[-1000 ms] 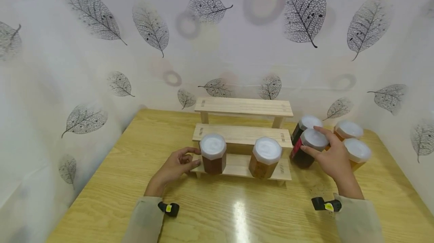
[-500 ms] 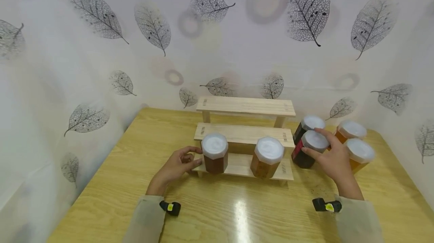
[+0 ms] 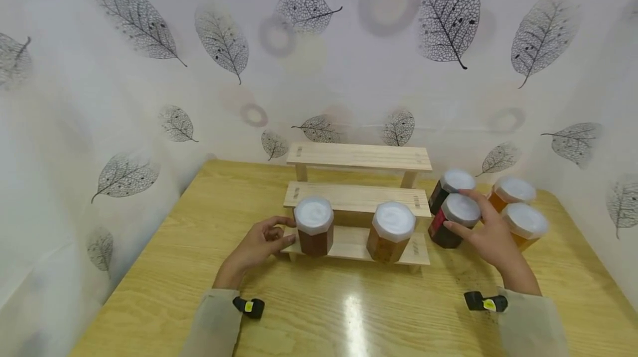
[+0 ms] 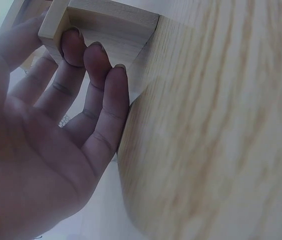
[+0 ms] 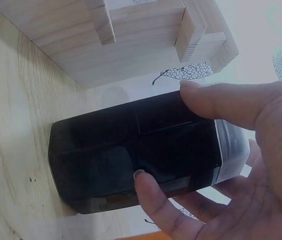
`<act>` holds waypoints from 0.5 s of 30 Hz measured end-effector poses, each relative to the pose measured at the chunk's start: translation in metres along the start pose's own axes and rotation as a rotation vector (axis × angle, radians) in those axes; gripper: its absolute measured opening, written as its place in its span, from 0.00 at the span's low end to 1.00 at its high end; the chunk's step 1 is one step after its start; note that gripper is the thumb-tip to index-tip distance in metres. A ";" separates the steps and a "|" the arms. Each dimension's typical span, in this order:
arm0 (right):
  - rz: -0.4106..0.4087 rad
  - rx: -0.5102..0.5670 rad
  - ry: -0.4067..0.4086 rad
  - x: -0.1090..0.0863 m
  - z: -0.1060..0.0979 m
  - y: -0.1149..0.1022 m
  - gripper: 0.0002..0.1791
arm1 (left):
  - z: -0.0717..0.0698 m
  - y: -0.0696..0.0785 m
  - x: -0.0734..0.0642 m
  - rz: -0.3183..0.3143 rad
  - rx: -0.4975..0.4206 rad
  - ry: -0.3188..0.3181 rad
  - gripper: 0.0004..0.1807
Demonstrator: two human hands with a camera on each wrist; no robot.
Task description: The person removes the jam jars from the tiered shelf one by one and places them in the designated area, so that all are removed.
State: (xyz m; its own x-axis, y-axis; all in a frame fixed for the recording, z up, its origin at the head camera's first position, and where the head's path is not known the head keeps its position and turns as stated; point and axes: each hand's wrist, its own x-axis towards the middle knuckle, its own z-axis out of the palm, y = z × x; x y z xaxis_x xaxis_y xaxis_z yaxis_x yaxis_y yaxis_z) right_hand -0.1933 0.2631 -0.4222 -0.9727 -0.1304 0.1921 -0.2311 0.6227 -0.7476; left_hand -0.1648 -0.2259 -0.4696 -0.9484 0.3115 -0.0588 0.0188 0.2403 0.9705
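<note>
My left hand (image 3: pixel 260 243) is at the left end of a three-tier wooden stand (image 3: pixel 359 155), thumb and fingers curled about the end of its lowest board (image 4: pixel 106 22). A red-brown jar (image 3: pixel 315 241) with a white lid stands on that tier close to these fingers. On the same tier, farther right, is an amber jar (image 3: pixel 386 246). To the right of the stand, my right hand (image 3: pixel 490 235) grips a dark jar (image 5: pixel 136 150) with a red label and white lid, thumb on one side and fingers on the other. The jar's base is right at the tabletop.
Another dark jar (image 3: pixel 438 196) stands behind the held one. Two orange jars with white lids, a rear one (image 3: pixel 498 199) and a front one (image 3: pixel 520 242), are beyond my right hand. A leaf-patterned cloth (image 3: pixel 349 69) hangs behind the wooden table (image 3: pixel 299 312).
My right wrist has shifted slightly right and toward me, with the dark jar's lid a little lower in view. The left hand stays in place on the stand.
</note>
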 end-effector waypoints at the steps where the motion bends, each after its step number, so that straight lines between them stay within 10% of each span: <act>1: -0.005 -0.001 0.003 0.000 0.000 0.001 0.44 | 0.001 0.000 0.000 -0.002 0.000 0.000 0.20; 15: -0.086 -0.090 0.033 0.000 -0.001 0.000 0.44 | -0.002 0.000 0.000 -0.013 0.001 -0.007 0.21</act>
State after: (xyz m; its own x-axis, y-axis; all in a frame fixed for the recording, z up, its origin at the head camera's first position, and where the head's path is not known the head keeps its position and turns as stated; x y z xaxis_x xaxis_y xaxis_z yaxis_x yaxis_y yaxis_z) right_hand -0.1929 0.2639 -0.4212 -0.9477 -0.1617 0.2750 -0.3092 0.6775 -0.6673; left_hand -0.1653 -0.2281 -0.4694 -0.9462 0.3152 -0.0729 0.0070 0.2450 0.9695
